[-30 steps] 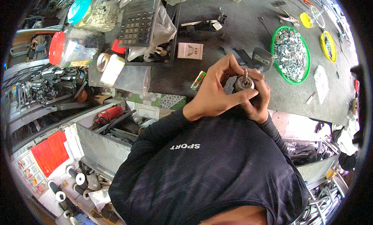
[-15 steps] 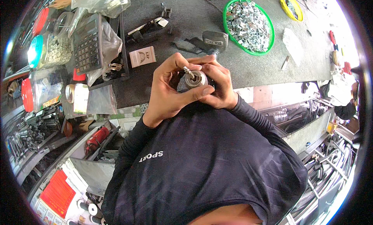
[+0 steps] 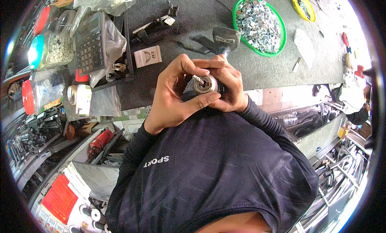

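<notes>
A cordless drill is held in front of my chest, its round metal chuck (image 3: pixel 204 84) turned up toward me. Past my fingers, the dark block-shaped end of its handle (image 3: pixel 226 37) points away over the bench. A short silver bit (image 3: pixel 197 78) slants at the chuck's mouth; whether it sits inside cannot be seen clearly. My left hand (image 3: pixel 173 88) curls around the chuck's left side, index fingertip by the bit and thumb along the near rim. Wrapped around the drill body from the right is my right hand (image 3: pixel 230 86), its fingers meeting the left ones.
A green-rimmed basket (image 3: pixel 284 36) of small metal pieces and a yellow basket (image 3: pixel 296 7) stand on the dark bench (image 3: pixel 257 72). To the left are a small carton (image 3: pixel 147 56), a calculator (image 3: pixel 90 48), lidded jars and plastic bags. Metal profiles (image 3: pixel 341 172) lie lower right.
The drill has tilted slightly, its handle end shifting up and to the right. The chuck has moved a little right, and the bit now leans more to the left. Both hands keep their hold.
</notes>
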Action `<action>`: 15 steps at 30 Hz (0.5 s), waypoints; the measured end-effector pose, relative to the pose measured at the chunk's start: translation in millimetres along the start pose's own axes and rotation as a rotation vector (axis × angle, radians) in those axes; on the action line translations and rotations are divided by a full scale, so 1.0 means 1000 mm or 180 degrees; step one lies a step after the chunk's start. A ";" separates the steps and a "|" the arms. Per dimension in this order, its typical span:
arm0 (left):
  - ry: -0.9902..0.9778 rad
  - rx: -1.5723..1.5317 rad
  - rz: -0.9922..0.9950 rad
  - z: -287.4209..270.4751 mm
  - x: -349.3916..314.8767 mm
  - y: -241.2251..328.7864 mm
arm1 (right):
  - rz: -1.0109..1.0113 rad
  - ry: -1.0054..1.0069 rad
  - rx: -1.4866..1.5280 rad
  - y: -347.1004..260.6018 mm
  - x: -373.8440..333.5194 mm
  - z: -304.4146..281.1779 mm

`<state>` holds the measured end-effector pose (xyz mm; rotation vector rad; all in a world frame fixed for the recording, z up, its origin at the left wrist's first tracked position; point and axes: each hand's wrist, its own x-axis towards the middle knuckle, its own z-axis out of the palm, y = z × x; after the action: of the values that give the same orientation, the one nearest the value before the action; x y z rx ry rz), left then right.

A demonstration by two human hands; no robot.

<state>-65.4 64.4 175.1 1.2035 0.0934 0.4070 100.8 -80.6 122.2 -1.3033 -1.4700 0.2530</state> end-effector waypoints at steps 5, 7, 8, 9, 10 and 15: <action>-0.0391 0.0328 -0.0044 -0.015 0.005 0.010 | -0.0023 0.0099 0.0081 0.003 0.000 0.002; -0.0424 0.0341 -0.0139 -0.017 0.004 0.010 | -0.0054 0.0017 0.0100 0.003 0.000 0.001; -0.0341 0.0246 -0.0195 -0.016 0.002 0.010 | -0.0059 0.0014 0.0077 0.003 0.001 0.002; -0.0215 0.0132 -0.0241 -0.014 0.001 0.008 | -0.0027 0.0012 0.0067 0.002 0.001 0.001; -0.0124 0.0121 -0.0221 -0.012 -0.001 0.006 | 0.0007 0.0009 0.0058 0.002 0.001 0.002; 0.0122 -0.0079 -0.0075 -0.001 -0.001 -0.001 | 0.0072 0.0015 -0.0015 0.000 0.002 0.003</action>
<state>-66.8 64.6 173.4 1.1693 0.1351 0.4096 98.4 -77.8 122.2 -1.3240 -1.4535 0.2613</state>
